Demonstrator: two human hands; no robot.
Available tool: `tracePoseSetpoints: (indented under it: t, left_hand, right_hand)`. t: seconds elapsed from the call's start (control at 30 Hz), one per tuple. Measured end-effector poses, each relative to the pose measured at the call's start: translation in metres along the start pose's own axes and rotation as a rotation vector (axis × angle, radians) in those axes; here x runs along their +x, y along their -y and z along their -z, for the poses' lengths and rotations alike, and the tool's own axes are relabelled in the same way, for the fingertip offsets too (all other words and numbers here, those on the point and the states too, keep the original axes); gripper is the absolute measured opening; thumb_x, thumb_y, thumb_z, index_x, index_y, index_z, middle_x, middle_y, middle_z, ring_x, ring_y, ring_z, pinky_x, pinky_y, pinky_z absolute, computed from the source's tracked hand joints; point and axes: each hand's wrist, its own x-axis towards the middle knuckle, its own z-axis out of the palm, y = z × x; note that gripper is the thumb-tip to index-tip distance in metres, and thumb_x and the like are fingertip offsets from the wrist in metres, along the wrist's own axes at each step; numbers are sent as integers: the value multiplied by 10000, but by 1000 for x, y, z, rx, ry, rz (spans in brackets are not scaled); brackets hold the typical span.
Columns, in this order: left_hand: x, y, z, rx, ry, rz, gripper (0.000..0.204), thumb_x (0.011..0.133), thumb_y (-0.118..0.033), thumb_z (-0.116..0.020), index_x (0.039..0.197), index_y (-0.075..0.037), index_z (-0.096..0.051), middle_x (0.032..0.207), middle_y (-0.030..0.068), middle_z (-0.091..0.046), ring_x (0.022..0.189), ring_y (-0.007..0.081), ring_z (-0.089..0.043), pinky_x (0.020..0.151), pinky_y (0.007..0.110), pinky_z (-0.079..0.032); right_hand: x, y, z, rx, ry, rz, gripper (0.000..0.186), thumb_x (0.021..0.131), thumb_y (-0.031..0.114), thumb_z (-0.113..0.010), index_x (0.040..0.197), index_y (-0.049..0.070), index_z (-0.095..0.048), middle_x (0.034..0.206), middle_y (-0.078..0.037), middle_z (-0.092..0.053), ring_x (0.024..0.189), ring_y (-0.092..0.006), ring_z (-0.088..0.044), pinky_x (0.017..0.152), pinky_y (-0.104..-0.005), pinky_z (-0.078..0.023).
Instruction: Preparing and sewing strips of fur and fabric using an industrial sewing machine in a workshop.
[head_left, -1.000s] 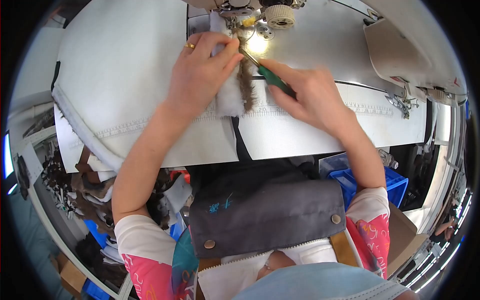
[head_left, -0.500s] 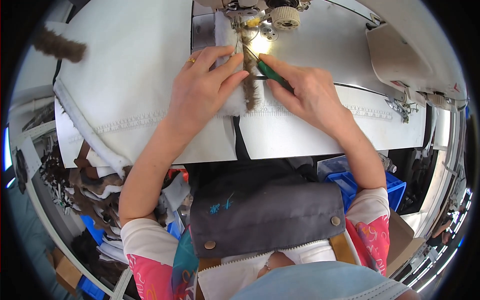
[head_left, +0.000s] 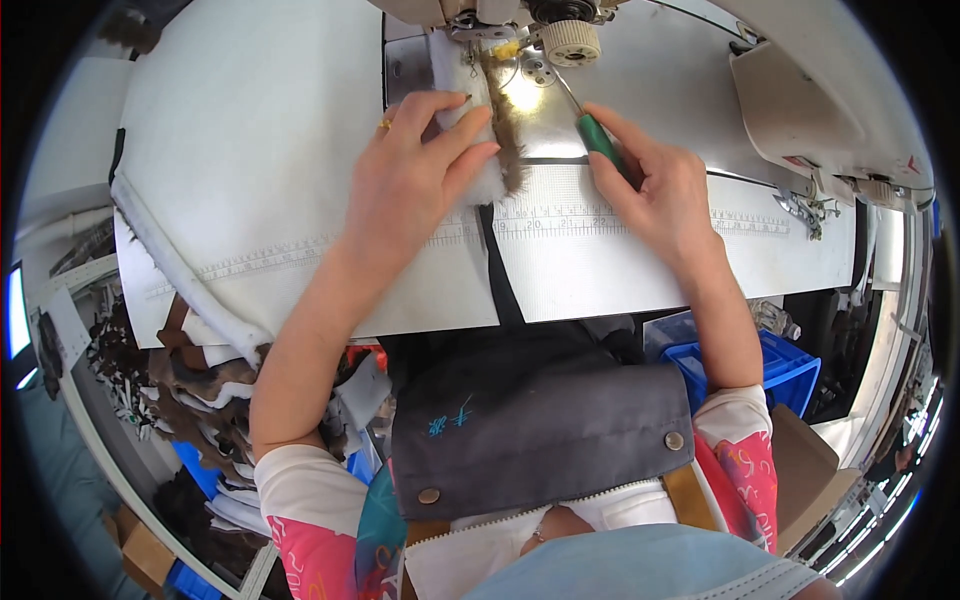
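Under the head of a sewing machine [head_left: 487,18] lies a strip of fur [head_left: 484,185], white on its left part with a brown edge along the right. My left hand [head_left: 415,165] rests over the strip with bent fingers, thumb and fingertips holding it on the machine bed. Off to the right of the strip, my right hand [head_left: 655,180] is closed round the green handle of an awl [head_left: 597,137]. The awl's thin metal shaft points up and left toward the machine's round plate and touches no fur. The needle area is partly hidden by the machine's parts.
A white table board [head_left: 250,150] with printed ruler marks surrounds the metal bed [head_left: 660,90]. A long white fur strip [head_left: 185,275] hangs over its left front edge. Brown and white fur pieces [head_left: 205,390] heap below left; a blue crate [head_left: 790,365] stands below right.
My right hand has drawn the awl away from the fur to the right. The fur strip's near end has moved farther in under the machine head, with my left hand still on it.
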Motion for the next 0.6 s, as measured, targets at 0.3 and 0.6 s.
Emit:
tracePoseSetpoints:
  t: [0.3,0.6]
  left_hand:
    - [16,21,-5,60,-55,-119,215,765,-185,-688,967,-113,-673,1017,25,-576,840,197,-581,699,314,-498]
    - [10,9,3,20,-5,-38,213,788,-214,-665,977,-115,-680,1098,35,-592,919,232,-588,758,324,-497]
  right_hand:
    - [3,-1,2,30,28,-46,351,754,177,-612,1084,58,-629,513,-115,-546,449,-247,-547,462,-350,-422]
    - [5,1,3,51,28,-94,343,762,176,-605,1080,50,-624,512,-113,-528,449,-270,-529,473,-371,-415]
